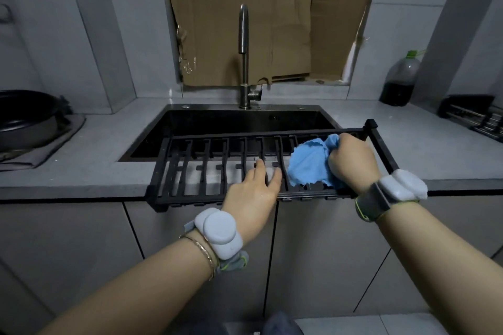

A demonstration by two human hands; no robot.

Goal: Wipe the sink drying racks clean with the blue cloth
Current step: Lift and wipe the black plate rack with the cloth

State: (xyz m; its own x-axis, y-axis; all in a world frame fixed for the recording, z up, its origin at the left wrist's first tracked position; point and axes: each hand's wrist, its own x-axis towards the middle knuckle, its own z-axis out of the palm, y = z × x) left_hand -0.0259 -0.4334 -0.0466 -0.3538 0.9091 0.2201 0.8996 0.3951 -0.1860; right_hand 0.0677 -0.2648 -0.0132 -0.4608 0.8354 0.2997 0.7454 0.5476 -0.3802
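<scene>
Head view: the blue cloth (310,163) was gripped in a bunch by the right hand (351,160), whose fingers were curled round it, and was pressed onto the right end of the black drying rack (382,148). The left hand (253,187) was laid flat on the slats near the rack's middle with straight fingers, holding nothing, apparently to steady it. The rack was set across the front edge of the sink (245,119), partly over the basin and partly over the counter (95,149). Behind the sink a tall faucet (244,57) and cardboard (245,30) were seen. Left of the sink was a dark pan (24,117), and right of it a bottle (400,79) and a dark slatted item (476,117), possibly a second rack. The task was judged to be under way: only the right end was being wiped, and whether the other slats were clean could not be told.
</scene>
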